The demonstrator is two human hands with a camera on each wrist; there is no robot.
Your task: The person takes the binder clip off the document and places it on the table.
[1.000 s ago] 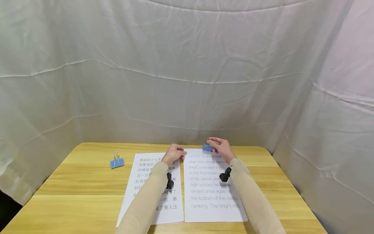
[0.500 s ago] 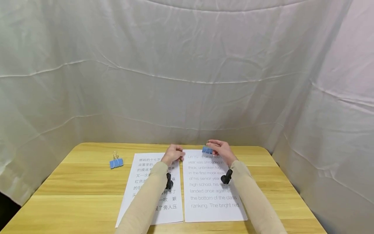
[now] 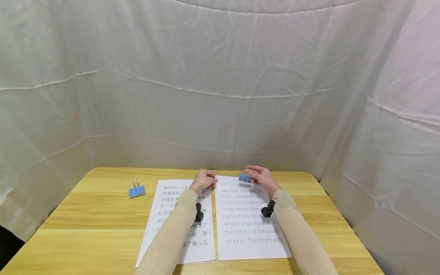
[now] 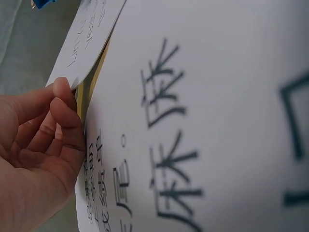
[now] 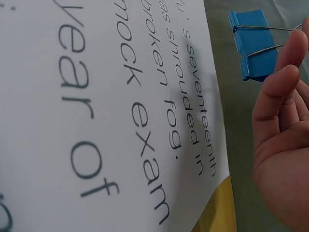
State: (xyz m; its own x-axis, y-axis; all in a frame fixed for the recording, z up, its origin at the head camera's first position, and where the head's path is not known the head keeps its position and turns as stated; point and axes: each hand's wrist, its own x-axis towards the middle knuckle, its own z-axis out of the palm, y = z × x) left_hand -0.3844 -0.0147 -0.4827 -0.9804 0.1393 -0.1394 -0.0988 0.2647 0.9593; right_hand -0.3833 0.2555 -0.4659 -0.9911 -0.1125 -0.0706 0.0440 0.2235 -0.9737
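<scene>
Desk [image 3: 86,214]: one, of pale wood, set against a white cloth backdrop [image 3: 220,84]; both sheets and the spare clip lie on it.
Sheets: two, side by side and nearly touching; the Chinese-text sheet [image 3: 165,214] is on the left, the English-text sheet [image 3: 247,229] on the right.
Hands: two. The far left corner of the English-text sheet is lifted and gripped by the curled fingers of the left hand [image 3: 203,180]. A clip is pinched by its wire handles in the right hand [image 3: 262,176].
Binder clips: two, both blue. The held clip [image 3: 245,178] is poised at the far edge of the English-text sheet; the spare clip [image 3: 136,190] rests well to the left.
Step in hand: judged to be bringing the held clip onto the sheet's far edge.
Next move: the handles would need squeezing and the mouth slid over the paper.
</scene>
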